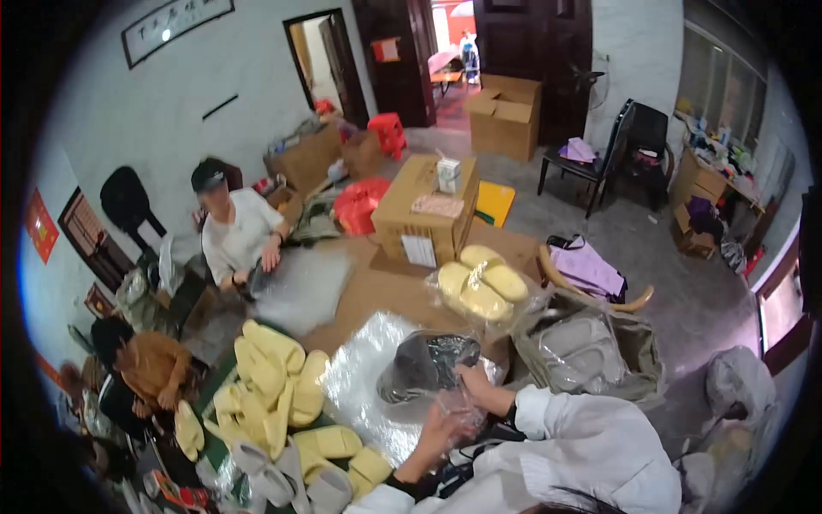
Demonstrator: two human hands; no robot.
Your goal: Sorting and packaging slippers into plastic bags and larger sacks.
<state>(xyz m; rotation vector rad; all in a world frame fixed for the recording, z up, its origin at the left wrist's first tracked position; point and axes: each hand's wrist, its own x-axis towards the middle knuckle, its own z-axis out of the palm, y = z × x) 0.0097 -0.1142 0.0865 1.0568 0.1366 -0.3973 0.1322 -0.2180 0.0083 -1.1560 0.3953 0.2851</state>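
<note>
In front of me, a pair of dark slippers (pixel 415 367) lies inside a clear plastic bag (pixel 469 351) on top of a stack of clear plastic bags (pixel 364 364). My right hand (pixel 481 390) is closed on the bag's near right end. Just below it, my left hand (pixel 443 433) is closed too, with crumpled clear plastic at its fingers. The fine grip of the left fingers is partly hidden by the plastic. Left of the stack is a pile of loose yellow slippers (pixel 265 377), with grey slippers (pixel 265 471) nearer to me.
Bagged yellow slippers (pixel 484 283) lie beyond my right hand, before a cardboard box (pixel 428 210). An open sack (pixel 591 343) of bagged grey slippers stands at right. Across the table a person (pixel 244 223) handles clear plastic; another person (pixel 150 364) sits at left.
</note>
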